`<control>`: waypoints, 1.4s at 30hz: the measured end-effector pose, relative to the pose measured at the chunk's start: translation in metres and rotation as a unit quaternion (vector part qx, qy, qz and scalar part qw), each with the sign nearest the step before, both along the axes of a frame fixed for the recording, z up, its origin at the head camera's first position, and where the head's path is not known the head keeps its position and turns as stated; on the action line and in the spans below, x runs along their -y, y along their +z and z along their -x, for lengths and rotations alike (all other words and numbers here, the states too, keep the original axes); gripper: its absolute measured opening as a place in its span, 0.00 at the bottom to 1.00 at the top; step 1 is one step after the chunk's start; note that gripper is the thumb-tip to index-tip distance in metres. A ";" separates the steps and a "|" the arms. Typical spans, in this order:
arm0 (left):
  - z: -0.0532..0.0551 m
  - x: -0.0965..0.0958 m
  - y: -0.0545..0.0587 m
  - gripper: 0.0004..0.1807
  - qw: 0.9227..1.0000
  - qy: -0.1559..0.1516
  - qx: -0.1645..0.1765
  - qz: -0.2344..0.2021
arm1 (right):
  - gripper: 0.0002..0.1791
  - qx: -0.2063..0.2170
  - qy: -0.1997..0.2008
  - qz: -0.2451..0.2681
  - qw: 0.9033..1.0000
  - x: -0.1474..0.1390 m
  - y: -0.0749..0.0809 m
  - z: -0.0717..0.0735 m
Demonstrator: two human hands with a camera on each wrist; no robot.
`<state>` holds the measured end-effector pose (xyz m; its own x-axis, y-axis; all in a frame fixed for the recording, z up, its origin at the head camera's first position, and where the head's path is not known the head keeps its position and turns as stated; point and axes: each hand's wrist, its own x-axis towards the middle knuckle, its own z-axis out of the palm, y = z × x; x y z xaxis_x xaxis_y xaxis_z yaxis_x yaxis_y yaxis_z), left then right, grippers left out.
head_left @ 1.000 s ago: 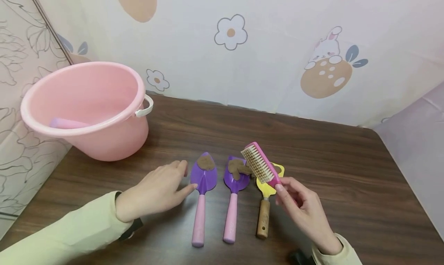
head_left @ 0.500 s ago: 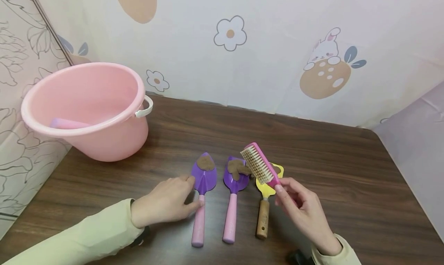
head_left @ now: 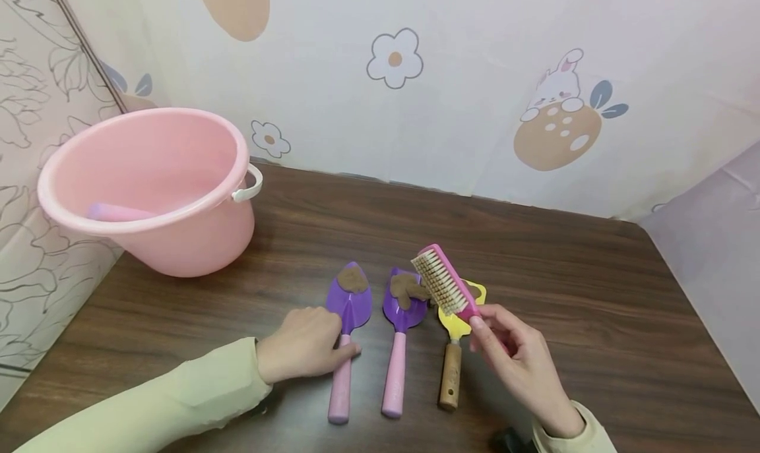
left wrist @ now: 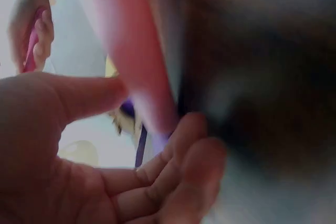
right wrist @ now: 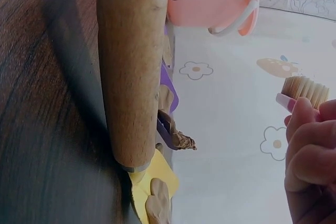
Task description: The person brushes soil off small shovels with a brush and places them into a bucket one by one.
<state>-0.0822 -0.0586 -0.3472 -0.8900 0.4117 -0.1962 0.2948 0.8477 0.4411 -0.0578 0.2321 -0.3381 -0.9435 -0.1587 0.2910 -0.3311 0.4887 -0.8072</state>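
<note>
My left hand [head_left: 309, 342] is over the pink handle [head_left: 340, 390] of the leftmost trowel, close to its purple blade [head_left: 350, 308], which carries a patch of brown clay [head_left: 353, 279]. In the left wrist view the thumb [left wrist: 89, 95] and curled fingers [left wrist: 184, 161] lie on either side of that handle [left wrist: 131, 40]. Held up in my right hand [head_left: 522, 367] is a pink brush [head_left: 442, 278] with pale bristles, above a yellow trowel [head_left: 454, 324] with a wooden handle [right wrist: 131, 72]. Between these lies a second purple trowel [head_left: 396, 367] bearing lumps of brown clay [head_left: 406, 288].
A pink bucket [head_left: 202, 252] with a white handle [head_left: 249, 184] stands at the back left, a pink and purple object [head_left: 121, 213] inside it. Brown wooden table [head_left: 564, 262] lies under everything. A patterned wall covering [head_left: 463, 110] rises behind the table.
My left hand has moved right and slightly toward me, from beside the leftmost trowel's blade onto its handle. The right hand and brush have stayed nearly still.
</note>
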 end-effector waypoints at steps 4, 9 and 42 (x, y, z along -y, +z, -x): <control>-0.001 -0.004 -0.004 0.28 1.000 -0.002 -0.018 0.017 | 0.10 -0.002 0.002 0.002 1.000 0.000 -0.001 0.000; 0.001 -0.007 -0.008 0.24 0.999 -0.002 -0.037 0.013 | 0.10 -0.007 0.004 0.003 1.000 -0.001 -0.001 0.000; 0.003 0.014 -0.002 0.09 0.986 0.102 0.063 -0.119 | 0.09 -0.004 0.014 -0.002 1.000 0.002 0.000 -0.002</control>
<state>-0.0855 -0.0724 -0.3491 -0.9341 0.2734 -0.2296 0.0590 0.7524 0.6561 -0.0563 0.2305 -0.3384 -0.9365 -0.1857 0.2976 -0.3507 0.4832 -0.8022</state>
